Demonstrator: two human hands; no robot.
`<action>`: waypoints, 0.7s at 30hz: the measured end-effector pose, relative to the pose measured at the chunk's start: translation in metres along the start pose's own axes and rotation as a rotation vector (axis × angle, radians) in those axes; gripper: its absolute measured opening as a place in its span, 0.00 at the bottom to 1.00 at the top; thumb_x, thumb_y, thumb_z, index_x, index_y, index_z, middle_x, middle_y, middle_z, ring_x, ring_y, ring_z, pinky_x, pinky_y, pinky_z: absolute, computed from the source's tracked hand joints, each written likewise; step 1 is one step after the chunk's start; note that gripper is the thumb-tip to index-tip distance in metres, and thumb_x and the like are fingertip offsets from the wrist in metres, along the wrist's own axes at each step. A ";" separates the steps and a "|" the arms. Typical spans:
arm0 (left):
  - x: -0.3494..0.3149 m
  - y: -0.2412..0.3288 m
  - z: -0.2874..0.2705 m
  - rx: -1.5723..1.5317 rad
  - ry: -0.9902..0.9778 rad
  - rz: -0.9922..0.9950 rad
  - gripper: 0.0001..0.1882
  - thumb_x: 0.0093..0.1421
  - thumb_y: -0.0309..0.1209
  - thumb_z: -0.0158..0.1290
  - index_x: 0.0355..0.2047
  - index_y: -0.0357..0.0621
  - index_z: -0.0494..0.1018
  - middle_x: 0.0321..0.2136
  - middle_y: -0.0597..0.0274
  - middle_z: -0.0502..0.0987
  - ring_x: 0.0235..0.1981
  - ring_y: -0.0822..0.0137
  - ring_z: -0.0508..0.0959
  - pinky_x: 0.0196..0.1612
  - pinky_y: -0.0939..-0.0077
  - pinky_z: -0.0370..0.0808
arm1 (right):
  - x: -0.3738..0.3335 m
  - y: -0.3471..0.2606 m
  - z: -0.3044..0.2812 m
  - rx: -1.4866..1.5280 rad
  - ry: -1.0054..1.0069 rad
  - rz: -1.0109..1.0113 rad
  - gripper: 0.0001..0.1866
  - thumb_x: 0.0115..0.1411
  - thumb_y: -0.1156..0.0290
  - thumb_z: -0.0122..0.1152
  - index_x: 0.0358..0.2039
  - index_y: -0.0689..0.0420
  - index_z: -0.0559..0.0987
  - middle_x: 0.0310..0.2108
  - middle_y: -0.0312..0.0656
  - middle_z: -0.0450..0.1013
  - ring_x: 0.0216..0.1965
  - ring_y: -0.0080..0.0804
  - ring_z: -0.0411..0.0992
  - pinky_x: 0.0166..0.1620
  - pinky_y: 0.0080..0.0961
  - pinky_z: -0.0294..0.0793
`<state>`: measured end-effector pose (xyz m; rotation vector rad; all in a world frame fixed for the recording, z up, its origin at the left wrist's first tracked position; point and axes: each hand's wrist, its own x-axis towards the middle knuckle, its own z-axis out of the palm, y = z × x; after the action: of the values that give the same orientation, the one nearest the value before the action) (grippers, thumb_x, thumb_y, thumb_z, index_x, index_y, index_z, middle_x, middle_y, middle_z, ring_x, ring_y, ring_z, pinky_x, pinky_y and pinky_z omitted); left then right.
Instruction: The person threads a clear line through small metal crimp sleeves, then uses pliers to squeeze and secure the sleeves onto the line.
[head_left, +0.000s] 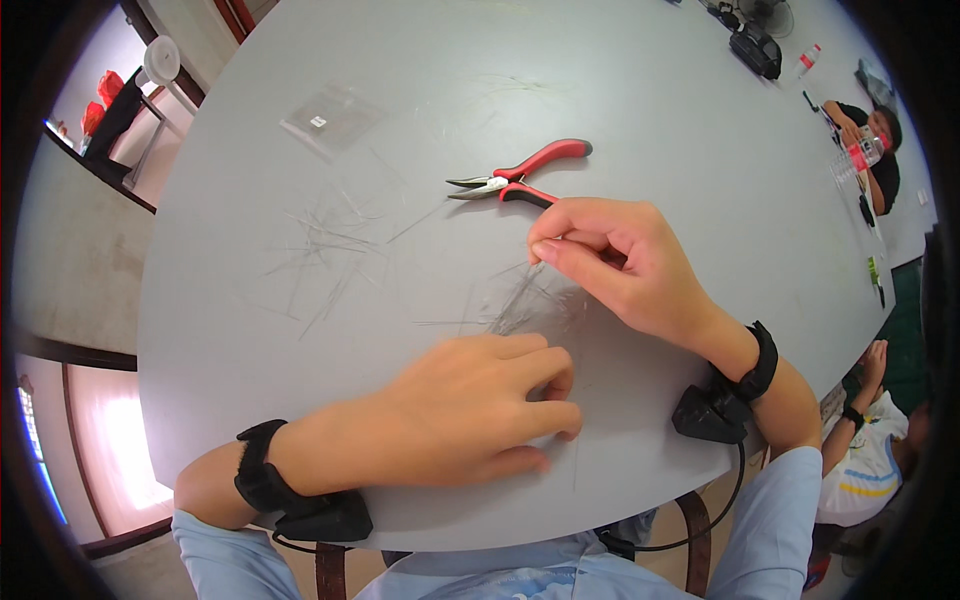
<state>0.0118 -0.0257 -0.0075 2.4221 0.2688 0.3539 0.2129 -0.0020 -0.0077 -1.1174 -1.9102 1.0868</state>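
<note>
My hands are apart from each other on either side of a loose heap of strands, thin and grey like fine wire, lying on the counter. My right hand is just beyond the heap and to its right, thumb and forefinger pressed together over its upper end. They seem to be clamped on a strand or a few; the ends are too fine for me to count. My left hand sits on the near side, palm down, fingers loosely bent and spread, with nothing that I can see in its grip. Its upper fingers come right up to the heap, but I cannot tell whether they touch it.

A second, more scattered pile lies beyond my left hand, toward its outer side. The pliers rest just past my right hand's fingertips, untouched by their tips as far as I see, jaws parted and pointing left. A clear packet lies flat further off, beyond the second pile.

I judge the step in hand to be picking strands out of the tangle. The next move calls for a firm, narrow pinch and a slow draw along the strand's length, with my left hand steadying the others so that they don't drag along.
</note>
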 end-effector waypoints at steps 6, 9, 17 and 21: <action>0.001 -0.002 0.007 -0.032 0.124 -0.037 0.11 0.49 0.33 0.58 0.34 0.54 0.73 0.31 0.66 0.69 0.30 0.64 0.71 0.29 0.70 0.69 | 0.000 0.003 0.004 0.053 0.061 -0.036 0.04 0.56 0.75 0.54 0.26 0.60 0.72 0.11 0.29 0.56 0.15 0.15 0.52 0.20 0.17 0.51; 0.002 0.001 0.002 0.009 0.055 -0.045 0.09 0.49 0.33 0.57 0.33 0.54 0.73 0.31 0.65 0.68 0.30 0.64 0.71 0.29 0.70 0.68 | -0.001 0.001 0.003 0.023 0.009 -0.035 0.03 0.56 0.75 0.55 0.26 0.59 0.72 0.10 0.29 0.56 0.15 0.15 0.51 0.19 0.17 0.51; 0.003 -0.002 0.009 0.062 0.096 0.006 0.07 0.49 0.32 0.57 0.29 0.51 0.72 0.31 0.64 0.68 0.29 0.63 0.72 0.28 0.71 0.69 | 0.000 -0.001 0.003 0.008 0.003 -0.020 0.03 0.55 0.76 0.55 0.25 0.59 0.73 0.10 0.30 0.55 0.15 0.17 0.50 0.20 0.19 0.49; 0.001 -0.009 0.008 0.051 0.138 -0.002 0.07 0.50 0.30 0.57 0.28 0.48 0.70 0.31 0.63 0.69 0.29 0.62 0.72 0.29 0.71 0.69 | 0.000 0.002 0.003 0.022 0.013 -0.021 0.03 0.55 0.76 0.55 0.25 0.59 0.73 0.10 0.31 0.54 0.15 0.17 0.50 0.20 0.19 0.50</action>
<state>0.0143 -0.0239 -0.0190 2.4508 0.3447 0.5206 0.2111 -0.0029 -0.0106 -1.0875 -1.8919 1.0837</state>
